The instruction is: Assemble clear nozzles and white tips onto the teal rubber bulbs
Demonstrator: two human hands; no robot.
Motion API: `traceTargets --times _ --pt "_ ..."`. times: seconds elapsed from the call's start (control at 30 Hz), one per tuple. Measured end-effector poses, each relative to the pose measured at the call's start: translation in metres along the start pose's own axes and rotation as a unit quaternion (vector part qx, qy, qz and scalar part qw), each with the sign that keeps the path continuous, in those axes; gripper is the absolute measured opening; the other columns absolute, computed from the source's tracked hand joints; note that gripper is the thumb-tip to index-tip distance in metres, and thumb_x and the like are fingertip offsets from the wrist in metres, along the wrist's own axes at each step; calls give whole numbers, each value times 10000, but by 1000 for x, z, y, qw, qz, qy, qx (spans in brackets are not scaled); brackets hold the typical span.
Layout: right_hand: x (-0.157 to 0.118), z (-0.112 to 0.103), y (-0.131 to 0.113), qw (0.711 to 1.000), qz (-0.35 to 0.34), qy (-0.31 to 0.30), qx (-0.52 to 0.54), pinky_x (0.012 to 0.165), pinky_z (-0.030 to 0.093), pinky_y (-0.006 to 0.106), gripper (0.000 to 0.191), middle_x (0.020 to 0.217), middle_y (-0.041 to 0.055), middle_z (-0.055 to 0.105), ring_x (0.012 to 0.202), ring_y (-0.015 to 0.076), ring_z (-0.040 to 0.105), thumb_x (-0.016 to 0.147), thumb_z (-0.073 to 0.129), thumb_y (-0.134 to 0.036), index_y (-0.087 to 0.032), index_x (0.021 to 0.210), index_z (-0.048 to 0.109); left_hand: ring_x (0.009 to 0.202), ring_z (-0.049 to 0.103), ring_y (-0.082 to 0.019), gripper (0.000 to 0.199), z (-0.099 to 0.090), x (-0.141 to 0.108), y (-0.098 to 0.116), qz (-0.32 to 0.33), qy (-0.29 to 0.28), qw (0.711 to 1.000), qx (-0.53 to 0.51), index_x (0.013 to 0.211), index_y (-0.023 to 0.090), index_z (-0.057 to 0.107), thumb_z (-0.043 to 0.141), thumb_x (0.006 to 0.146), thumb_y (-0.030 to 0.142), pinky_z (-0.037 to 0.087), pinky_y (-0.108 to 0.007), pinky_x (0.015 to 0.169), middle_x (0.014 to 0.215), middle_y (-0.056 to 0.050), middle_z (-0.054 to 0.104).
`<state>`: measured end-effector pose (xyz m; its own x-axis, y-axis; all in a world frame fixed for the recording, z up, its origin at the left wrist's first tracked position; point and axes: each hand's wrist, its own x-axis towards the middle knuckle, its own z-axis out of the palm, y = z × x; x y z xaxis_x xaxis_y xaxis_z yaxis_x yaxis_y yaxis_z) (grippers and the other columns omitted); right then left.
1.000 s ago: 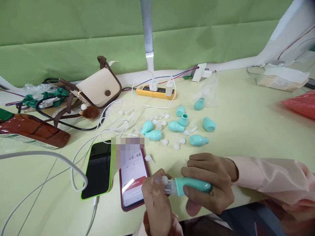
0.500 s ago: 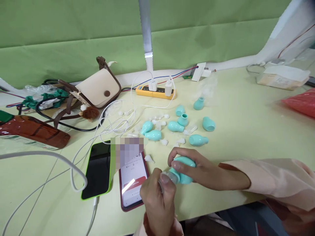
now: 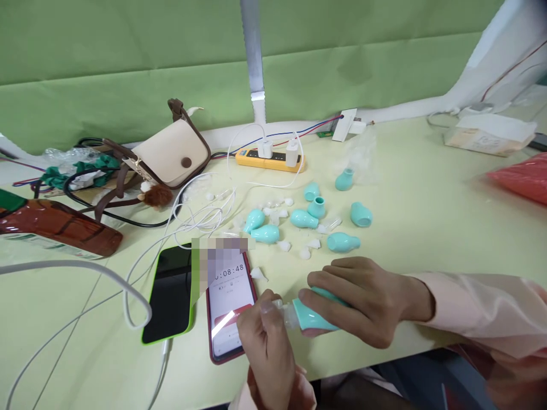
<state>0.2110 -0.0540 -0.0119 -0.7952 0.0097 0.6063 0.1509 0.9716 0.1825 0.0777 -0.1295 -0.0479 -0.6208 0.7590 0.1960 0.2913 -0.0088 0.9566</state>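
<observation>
My right hand (image 3: 363, 299) is wrapped over a teal squeeze bulb (image 3: 304, 314), its back turned up. The bulb's neck points left and meets a clear plastic tube piece (image 3: 289, 315). My left hand (image 3: 269, 341) pinches the outer end of that piece between thumb and curled fingers. How far the piece sits inside the neck I cannot tell. Beyond my hands lie several more teal bulbs, among them one on its side (image 3: 343, 242) and one with its opening up (image 3: 317, 207). White tips (image 3: 314, 244) and a clear tube (image 3: 333, 224) are scattered between them.
Left of my hands lie a red-edged phone (image 3: 231, 304) and a green-cased phone (image 3: 168, 293). White cables (image 3: 205, 210) loop across the table toward a yellow power strip (image 3: 269, 163). A cream bag (image 3: 171, 152), a brown bottle (image 3: 72, 228) and a red plastic bag (image 3: 521, 176) lie farther out.
My right hand has turned over the bulb, from thumb and fingers around it to the back of the hand upward. The bulb's neck shows differently. My left hand has shifted slightly left.
</observation>
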Motion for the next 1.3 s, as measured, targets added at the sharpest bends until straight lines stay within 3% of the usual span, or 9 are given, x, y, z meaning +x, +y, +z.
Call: traceTargets --times 0.17,0.37,0.5,0.63,0.7,0.83,0.93,1.13,1.3 --pt "1 -2 -7 992 95 -80 11 372 304 237 324 630 21 578 467 115 497 920 394 -377 -84 1014 496 359 316 -91 364 -3 0 -12 62 -48 997 5 489 200 390 373 849 249 288 -233 383 392 62 329" --pt "4 -2 -18 921 259 -105 271 570 406 214 302 799 30 636 678 101 572 920 397 -395 -130 987 524 401 294 -86 351 -2 -2 -22 124 -55 991 3 538 199 349 324 887 226 238 -234 400 449 62 306" --pt "5 4 -29 798 430 -37 420 581 416 199 256 731 4 606 626 92 533 831 544 -405 -154 877 555 396 290 -84 354 -2 -2 -17 157 -27 987 14 550 195 378 325 899 220 231 -228 397 447 65 309" --pt "9 0 -27 637 506 -117 570 380 329 167 309 548 -65 419 407 46 368 844 485 -454 -151 884 533 393 323 -88 379 -4 1 -10 170 -10 985 26 528 190 409 340 896 249 250 -230 399 436 53 359" --pt "10 -4 -22 667 474 -152 554 397 366 168 312 609 -49 475 439 52 420 815 537 -434 -151 947 517 377 323 -89 397 -5 3 -9 163 -18 986 29 509 192 400 341 894 268 251 -233 392 416 53 352" --pt "4 -4 -15 911 302 -89 268 512 453 216 306 815 50 603 617 120 569 778 595 -252 -130 1027 466 358 296 -84 401 -4 5 -11 132 -35 990 29 494 196 373 349 884 287 240 -226 365 404 62 303" --pt "-3 1 -12 989 116 -15 93 404 370 236 183 652 34 576 471 134 518 834 396 -122 -142 998 477 354 320 -90 405 -3 4 -11 105 -57 993 23 499 198 393 325 886 295 275 -221 350 408 58 323" --pt "-3 -1 -11 988 90 -69 102 381 319 261 138 611 45 562 443 143 487 890 329 -150 -119 881 464 324 374 -100 404 -4 5 -4 69 -99 992 23 507 200 448 325 884 281 347 -232 352 398 53 374" --pt "2 -5 -14 897 249 -99 352 539 413 216 259 755 19 592 581 106 535 859 525 -310 -151 1012 389 304 400 -100 444 -6 3 -3 85 -101 991 11 481 204 436 329 884 357 341 -223 329 375 44 411"
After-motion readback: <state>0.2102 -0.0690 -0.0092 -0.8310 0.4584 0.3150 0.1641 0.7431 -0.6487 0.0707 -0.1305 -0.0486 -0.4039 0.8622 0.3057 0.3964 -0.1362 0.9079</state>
